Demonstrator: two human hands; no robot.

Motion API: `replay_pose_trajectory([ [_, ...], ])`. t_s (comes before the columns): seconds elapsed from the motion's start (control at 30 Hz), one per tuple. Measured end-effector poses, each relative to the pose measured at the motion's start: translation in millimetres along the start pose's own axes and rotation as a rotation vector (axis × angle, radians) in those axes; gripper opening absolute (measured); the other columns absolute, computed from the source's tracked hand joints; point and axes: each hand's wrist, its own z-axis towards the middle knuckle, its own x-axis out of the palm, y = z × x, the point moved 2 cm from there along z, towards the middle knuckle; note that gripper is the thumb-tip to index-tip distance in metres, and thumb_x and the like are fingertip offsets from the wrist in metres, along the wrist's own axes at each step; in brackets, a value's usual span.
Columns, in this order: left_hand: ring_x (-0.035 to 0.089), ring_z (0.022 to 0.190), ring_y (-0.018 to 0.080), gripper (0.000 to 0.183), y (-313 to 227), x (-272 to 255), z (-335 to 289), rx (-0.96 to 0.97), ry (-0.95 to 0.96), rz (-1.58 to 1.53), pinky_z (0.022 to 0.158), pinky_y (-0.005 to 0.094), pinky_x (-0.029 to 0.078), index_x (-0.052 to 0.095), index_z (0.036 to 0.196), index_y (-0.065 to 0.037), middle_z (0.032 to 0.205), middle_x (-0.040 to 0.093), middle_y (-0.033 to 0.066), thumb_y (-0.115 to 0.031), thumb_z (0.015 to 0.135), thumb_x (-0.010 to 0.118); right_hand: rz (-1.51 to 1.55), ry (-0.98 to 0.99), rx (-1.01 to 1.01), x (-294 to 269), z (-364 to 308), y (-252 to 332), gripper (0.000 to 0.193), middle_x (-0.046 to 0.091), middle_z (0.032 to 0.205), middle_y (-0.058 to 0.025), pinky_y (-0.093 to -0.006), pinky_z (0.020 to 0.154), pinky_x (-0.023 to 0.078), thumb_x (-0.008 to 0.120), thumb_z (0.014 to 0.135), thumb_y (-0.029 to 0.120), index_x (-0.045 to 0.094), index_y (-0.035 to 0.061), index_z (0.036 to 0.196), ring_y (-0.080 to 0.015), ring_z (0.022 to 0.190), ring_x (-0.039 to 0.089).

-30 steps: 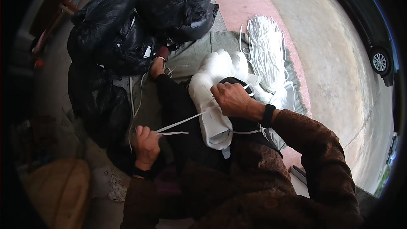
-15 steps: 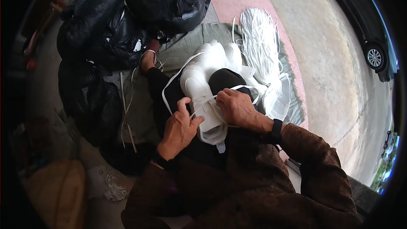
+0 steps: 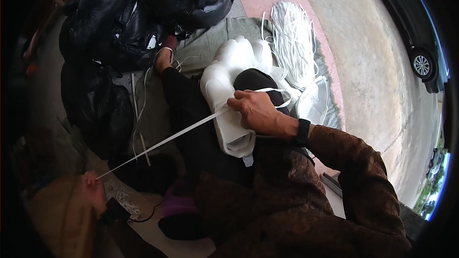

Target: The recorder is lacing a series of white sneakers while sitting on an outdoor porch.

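Beneath the fingers of the right hand point(image 3: 257, 111), look, there's a white shoe point(image 3: 216, 84), toe pointing away from the body, opening turned toward it! Those fingers are bent in close over the lacing area, knuckles up, and their tips are hidden: whether they pinch the shoe, the lacing or both, I cannot tell. Out from under them runs a white lace point(image 3: 167, 140), straight and taut, all the way down to the left hand point(image 3: 94, 192), well apart at the lower left! Dim and a touch blurred over there, but those left fingers are curled tight around the lace.

Just past the right knuckles, a dark, rounded knee point(image 3: 256, 79); beside it a loop point(image 3: 273, 89) of white lacing bows out to the right of the fingers. Farther beyond them, more white shoes point(image 3: 235, 56) crowd the first one's toe, and past those to the right, what a spread, a thick bundle of white laces point(image 3: 292, 43) by a grey-green cloth point(image 3: 208, 43)! Near the left fingers, to their right, a small tangle of white strands point(image 3: 128, 202); well beyond them, bulging black plastic bags point(image 3: 103, 24).
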Motion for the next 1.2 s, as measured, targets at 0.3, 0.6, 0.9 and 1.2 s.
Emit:
replay_pose_trajectory([
  [0.3, 0.060, 0.063, 0.0087, 0.011, 322.1, 155.1, 11.5, -0.162, 0.184, 0.999, 0.055, 0.0228, 0.050, 0.069, 0.098, 0.004, 0.078, 0.067, 0.0075, -0.005, 0.093, 0.066, 0.068, -0.073, 0.145, 11.9, 0.9, 2.3, 0.008, 0.061, 0.079, -0.0116, -0.0440, 0.064, 0.051, 0.064, 0.076, 0.004, 0.059, 0.0038, 0.083, -0.0347, 0.074, 0.064],
  [0.6, 0.063, 0.063, 0.0091, 0.013, 369.9, 163.6, 40.3, -0.142, 0.135, 1.005, 0.055, 0.0247, 0.055, 0.066, 0.094, 0.004, 0.075, 0.069, 0.0072, 0.006, 0.082, 0.069, 0.222, -0.181, 0.227, 13.8, -4.0, -4.4, 0.011, 0.058, 0.074, -0.0131, -0.0434, 0.061, 0.048, 0.062, 0.083, 0.002, 0.054, 0.0032, 0.076, -0.0367, 0.070, 0.062],
  [0.9, 0.061, 0.053, 0.0162, 0.027, 390.9, 177.3, 47.1, 0.300, 0.353, 1.388, 0.055, 0.0281, 0.048, 0.058, 0.098, 0.000, 0.063, 0.064, 0.0083, 0.008, 0.073, 0.065, 0.131, -0.130, 0.236, 16.6, -7.3, -5.6, 0.013, 0.059, 0.084, -0.0124, -0.0452, 0.065, 0.051, 0.067, 0.083, 0.013, 0.058, 0.0047, 0.086, -0.0353, 0.077, 0.063],
  [1.2, 0.065, 0.073, 0.0305, 0.055, 373.9, 197.2, 12.3, 0.560, 0.446, 1.793, 0.068, 0.0402, 0.052, 0.049, 0.119, -0.002, 0.080, 0.064, 0.0134, 0.001, 0.068, 0.069, -0.034, -0.110, 0.043, -1.2, -14.8, 2.6, 0.037, 0.058, 0.092, -0.0145, -0.0410, 0.075, 0.053, 0.074, 0.065, 0.007, 0.057, -0.0016, 0.097, -0.0342, 0.088, 0.060],
])
